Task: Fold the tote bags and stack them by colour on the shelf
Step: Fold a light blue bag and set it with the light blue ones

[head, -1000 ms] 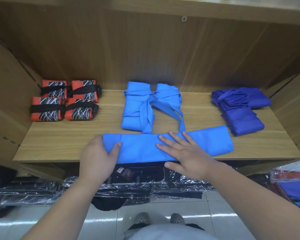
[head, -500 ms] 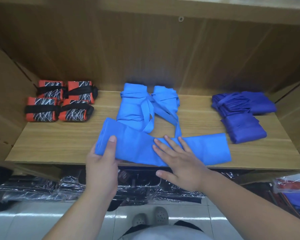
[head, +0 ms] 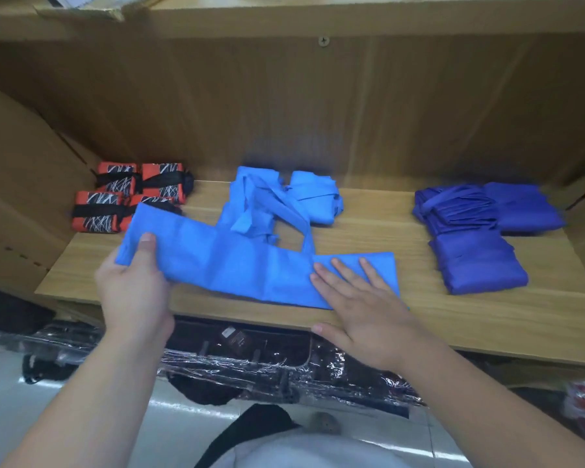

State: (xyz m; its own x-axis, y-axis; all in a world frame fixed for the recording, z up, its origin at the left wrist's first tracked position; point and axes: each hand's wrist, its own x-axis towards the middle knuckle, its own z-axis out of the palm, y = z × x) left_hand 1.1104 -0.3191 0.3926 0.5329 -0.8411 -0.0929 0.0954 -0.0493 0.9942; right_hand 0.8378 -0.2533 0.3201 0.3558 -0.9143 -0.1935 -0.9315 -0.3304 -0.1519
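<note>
Looking down through the head camera, a light blue tote bag [head: 250, 265], folded into a long strip, is lying across the front of the wooden shelf [head: 487, 315]. The left hand [head: 132, 292] is gripping the strip's left end with the thumb on top, holding that end raised off the shelf. The right hand [head: 368, 315] is pressing the right end flat, fingers straight and spread. More folded light blue bags [head: 267, 204] are sitting at the shelf's middle back, dark blue bags [head: 477, 261] on its right side, and orange-and-black bundles [head: 97, 211] at its left back.
</note>
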